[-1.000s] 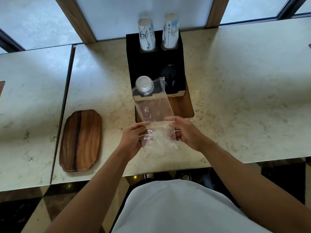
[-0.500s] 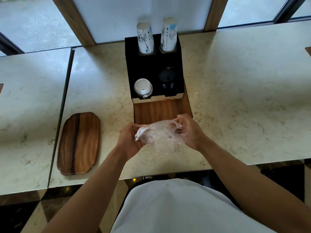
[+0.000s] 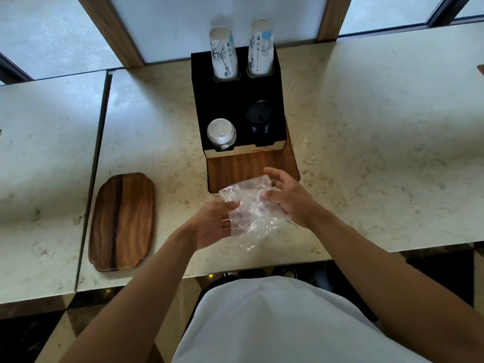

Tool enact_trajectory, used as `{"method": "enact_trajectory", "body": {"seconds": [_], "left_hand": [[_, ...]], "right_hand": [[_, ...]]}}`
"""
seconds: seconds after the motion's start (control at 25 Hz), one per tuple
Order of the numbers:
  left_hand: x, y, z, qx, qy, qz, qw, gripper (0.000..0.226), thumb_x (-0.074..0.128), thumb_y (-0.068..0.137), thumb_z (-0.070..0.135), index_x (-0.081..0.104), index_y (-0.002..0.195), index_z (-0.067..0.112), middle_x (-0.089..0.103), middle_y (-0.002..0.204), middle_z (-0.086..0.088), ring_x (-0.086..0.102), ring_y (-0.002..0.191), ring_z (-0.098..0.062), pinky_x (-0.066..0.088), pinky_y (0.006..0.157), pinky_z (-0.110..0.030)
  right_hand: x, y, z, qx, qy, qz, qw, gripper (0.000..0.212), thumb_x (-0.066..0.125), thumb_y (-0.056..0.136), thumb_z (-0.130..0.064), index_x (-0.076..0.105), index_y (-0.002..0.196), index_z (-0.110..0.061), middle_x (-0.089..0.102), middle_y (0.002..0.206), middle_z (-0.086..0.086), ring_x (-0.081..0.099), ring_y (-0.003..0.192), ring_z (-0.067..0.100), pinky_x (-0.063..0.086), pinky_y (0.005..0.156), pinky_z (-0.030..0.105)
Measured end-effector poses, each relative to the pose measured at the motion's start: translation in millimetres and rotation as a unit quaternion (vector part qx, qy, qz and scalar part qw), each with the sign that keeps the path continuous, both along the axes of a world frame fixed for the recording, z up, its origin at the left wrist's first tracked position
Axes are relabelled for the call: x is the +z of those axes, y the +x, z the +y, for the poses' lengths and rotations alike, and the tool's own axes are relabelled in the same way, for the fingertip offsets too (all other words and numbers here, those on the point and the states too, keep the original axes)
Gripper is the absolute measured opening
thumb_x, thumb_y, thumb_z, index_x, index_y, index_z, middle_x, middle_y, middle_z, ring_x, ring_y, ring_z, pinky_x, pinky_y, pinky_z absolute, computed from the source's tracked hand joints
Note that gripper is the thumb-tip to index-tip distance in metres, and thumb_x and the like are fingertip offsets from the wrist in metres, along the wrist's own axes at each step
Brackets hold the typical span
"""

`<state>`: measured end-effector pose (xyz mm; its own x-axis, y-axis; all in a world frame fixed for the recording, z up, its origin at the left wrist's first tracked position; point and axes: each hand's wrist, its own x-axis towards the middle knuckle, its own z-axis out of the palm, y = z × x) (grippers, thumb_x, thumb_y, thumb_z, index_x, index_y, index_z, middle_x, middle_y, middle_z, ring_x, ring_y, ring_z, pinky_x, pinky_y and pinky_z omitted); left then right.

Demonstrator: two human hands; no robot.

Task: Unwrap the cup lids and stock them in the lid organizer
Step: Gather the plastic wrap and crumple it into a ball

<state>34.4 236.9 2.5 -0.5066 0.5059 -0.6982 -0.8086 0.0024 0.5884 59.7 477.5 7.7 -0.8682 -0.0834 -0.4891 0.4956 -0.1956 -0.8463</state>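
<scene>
Nearest, over the counter's (image 3: 366, 158) front edge, both hands work an empty clear wrapper (image 3: 251, 210). The left hand (image 3: 212, 226) lies palm up under it with fingers spread and only loosely curled; the wrapper rests on its fingertips more than it is gripped. The right hand (image 3: 285, 197) has thumb and fingers half open against the wrapper's right side, and whether it truly pinches the film I cannot tell through the glare.

A second ago the wrapper was stretched upright between both hands in front of the organizer (image 3: 237, 100); half a second ago it was bunched tight between them. Now it has sprung partly open into a loose crumple and both grips have relaxed. No lids show inside it, so the unwrapping looks finished and what is left is rubbish to set aside.

To the left, near the counter's front left corner, lies a wooden tray (image 3: 123, 221), bare. Beyond the hands, the organizer stands on a wooden base (image 3: 251, 166) toward the back edge. Its front left slot holds the white lids (image 3: 221, 134), its front right slot black lids (image 3: 259, 119). Behind them two cup stacks (image 3: 224, 58) stand upright in the rear slots. By this view the white lids are stocked.
</scene>
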Motion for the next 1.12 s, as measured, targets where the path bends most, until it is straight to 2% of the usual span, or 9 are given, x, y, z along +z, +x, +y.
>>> {"method": "enact_trajectory", "body": {"seconds": [0.16, 0.24, 0.32, 0.4, 0.48, 0.6, 0.72, 0.96, 1.12], "left_hand": [[-2.8, 5.1, 9.8, 0.056, -0.073, 0.087, 0.992, 0.039, 0.08, 0.081, 0.013, 0.069, 0.115, -0.001, 0.075, 0.103, -0.015, 0.073, 0.083, -0.025, 0.06, 0.079, -0.04], [-2.6, 5.3, 13.4, 0.091, -0.086, 0.102, 0.987, 0.043, 0.08, 0.08, 0.011, 0.067, 0.12, 0.001, 0.076, 0.099, -0.012, 0.074, 0.083, -0.024, 0.061, 0.081, -0.041], [-1.8, 4.5, 17.3, 0.134, -0.108, 0.103, 0.98, 0.047, 0.079, 0.083, 0.005, 0.061, 0.126, 0.001, 0.076, 0.101, -0.014, 0.076, 0.087, -0.029, 0.062, 0.085, -0.047], [0.7, 4.4, 21.8, 0.171, -0.131, 0.107, 0.971, 0.055, 0.081, 0.082, 0.003, 0.055, 0.13, 0.004, 0.074, 0.109, -0.018, 0.077, 0.092, -0.033, 0.063, 0.083, -0.048], [0.9, 7.5, 23.9, 0.206, -0.16, 0.131, 0.957, 0.061, 0.084, 0.079, 0.007, 0.049, 0.129, 0.012, 0.073, 0.11, -0.02, 0.077, 0.09, -0.032, 0.064, 0.075, -0.042], [0.8, 12.2, 22.4, 0.23, -0.152, 0.193, 0.942, 0.05, 0.085, 0.082, 0.017, 0.044, 0.112, 0.02, 0.075, 0.1, -0.018, 0.077, 0.087, -0.033, 0.063, 0.078, -0.041], [3.8, 14.9, 19.8, 0.165, -0.095, 0.229, 0.955, 0.03, 0.077, 0.09, 0.019, 0.052, 0.106, 0.016, 0.077, 0.099, -0.018, 0.075, 0.092, -0.037, 0.061, 0.088, -0.05], [11.0, 19.4, 14.4, 0.115, -0.084, 0.274, 0.951, 0.054, 0.075, 0.088, 0.006, 0.051, 0.122, 0.04, 0.072, 0.117, -0.019, 0.074, 0.1, -0.035, 0.061, 0.08, -0.036], [9.9, 18.6, 12.2, 0.078, -0.121, 0.316, 0.938, 0.04, 0.072, 0.092, 0.005, 0.065, 0.124, 0.026, 0.076, 0.111, -0.009, 0.074, 0.1, -0.028, 0.062, 0.085, -0.039]], "right_hand": [[0.7, 1.6, -0.3, 0.01, -0.009, -0.052, 0.999, 0.069, 0.08, 0.08, -0.037, 0.048, 0.139, -0.021, 0.066, 0.124, 0.008, 0.074, 0.096, 0.017, 0.062, 0.079, 0.037], [0.7, 8.2, -0.5, 0.057, 0.045, -0.056, 0.996, 0.076, 0.081, 0.075, -0.049, 0.039, 0.138, -0.038, 0.069, 0.122, 0.006, 0.074, 0.101, 0.02, 0.062, 0.077, 0.035], [-1.3, 13.9, -1.2, 0.061, 0.08, -0.035, 0.994, 0.082, 0.085, 0.074, -0.041, 0.03, 0.135, -0.044, 0.073, 0.117, 0.01, 0.076, 0.097, 0.025, 0.063, 0.077, 0.038], [-2.7, 16.5, -2.5, 0.037, 0.092, -0.011, 0.995, 0.071, 0.083, 0.078, -0.029, 0.032, 0.127, -0.034, 0.073, 0.112, 0.018, 0.076, 0.092, 0.031, 0.063, 0.082, 0.047], [-1.8, 16.5, -4.7, 0.018, 0.102, 0.015, 0.995, 0.056, 0.079, 0.081, -0.023, 0.033, 0.112, -0.029, 0.073, 0.105, 0.021, 0.074, 0.08, 0.026, 0.063, 0.075, 0.042], [-1.5, 14.9, -7.9, -0.006, 0.108, 0.063, 0.992, 0.044, 0.074, 0.086, -0.014, 0.035, 0.1, -0.028, 0.064, 0.082, 0.008, 0.061, 0.065, 0.013, 0.056, 0.061, 0.029], [-2.5, 13.8, -9.1, -0.005, 0.113, 0.099, 0.989, 0.029, 0.07, 0.09, -0.011, 0.046, 0.094, -0.027, 0.059, 0.077, -0.002, 0.058, 0.063, 0.011, 0.055, 0.058, 0.027], [-2.4, 13.4, -11.0, 0.014, 0.158, 0.118, 0.98, 0.027, 0.068, 0.094, -0.016, 0.071, 0.106, -0.039, 0.07, 0.095, -0.009, 0.064, 0.071, 0.004, 0.056, 0.064, 0.022], [-2.2, 13.4, -11.2, 0.004, 0.092, 0.063, 0.994, 0.031, 0.072, 0.09, -0.008, 0.072, 0.113, -0.029, 0.073, 0.108, 0.008, 0.072, 0.084, 0.019, 0.063, 0.074, 0.035]]}}
